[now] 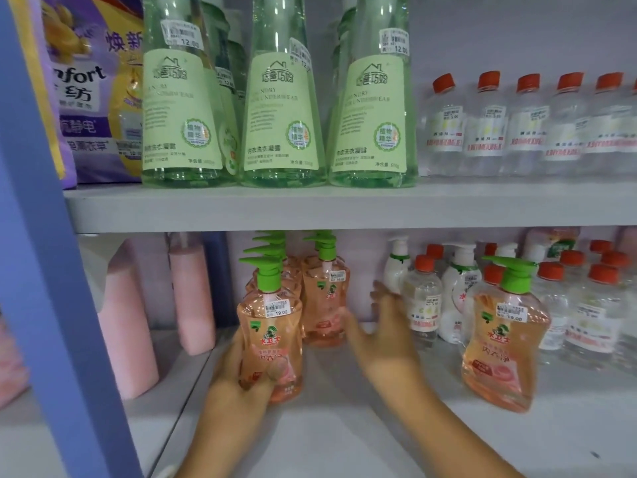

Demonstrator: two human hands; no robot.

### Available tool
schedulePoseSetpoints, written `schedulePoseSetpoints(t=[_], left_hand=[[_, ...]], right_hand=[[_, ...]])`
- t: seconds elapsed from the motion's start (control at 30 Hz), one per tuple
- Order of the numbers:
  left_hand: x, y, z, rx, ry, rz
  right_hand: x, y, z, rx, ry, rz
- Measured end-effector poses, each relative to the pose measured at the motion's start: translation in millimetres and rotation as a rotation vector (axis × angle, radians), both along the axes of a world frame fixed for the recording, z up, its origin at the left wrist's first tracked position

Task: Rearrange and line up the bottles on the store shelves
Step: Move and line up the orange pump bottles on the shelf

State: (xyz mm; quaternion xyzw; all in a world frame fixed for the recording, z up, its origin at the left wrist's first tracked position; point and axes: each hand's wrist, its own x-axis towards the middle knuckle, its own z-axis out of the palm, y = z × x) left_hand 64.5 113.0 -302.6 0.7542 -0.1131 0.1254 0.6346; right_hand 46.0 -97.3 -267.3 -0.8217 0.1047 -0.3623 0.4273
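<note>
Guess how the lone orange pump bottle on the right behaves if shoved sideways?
The orange pump bottle looks full, so probably heavy for its size. Tall, with a pump head on top, it may tip rather than slide. The smooth plastic is likely slippery.

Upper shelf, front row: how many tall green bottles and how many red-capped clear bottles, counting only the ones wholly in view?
Tall green bottles: 3
Red-capped clear bottles: 5
Total: 8
One further red cap is cut off at the right edge and is not counted.
</note>
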Motion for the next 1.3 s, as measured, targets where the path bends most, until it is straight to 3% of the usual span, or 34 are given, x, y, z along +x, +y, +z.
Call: schedulePoseSetpoints(t=[0.1, 0.17, 0.3, 0.6, 0.73, 1.17, 1.23, 1.3], left_hand=[[-3, -1, 4, -0.017, -0.008, 0.001], [-3, -1, 3, -0.05, -0.033, 0.039], [-4, -3, 0, -0.056, -0.035, 0.046], [-7, -3, 1, -0.019, -0.028, 0.053], [-6, 4, -2, -0.034, 0.022, 0.016], [-4, 7, -1, -0.029, 0.103, -0.024], [-7, 6, 4, -0.103, 0.108, -0.032], [-4, 4, 12, -0.247, 0.136, -0.019]], right_hand=[[-92, -45, 16, -0.003, -0.324, -0.345], [-123, -79, 19, 0.045, -0.255, -0.478], [-107, -106, 15, 0.388, -0.009, -0.145], [-29, -51, 7, 0.166, 0.308, 0.388], [6, -16, 13, 0.069, 0.304, 0.406], [31, 11, -11, 0.04, 0.117, 0.249], [30, 11, -13, 0.062, 0.121, 0.252], [27, 11, -12, 0.231, 0.085, 0.296]])
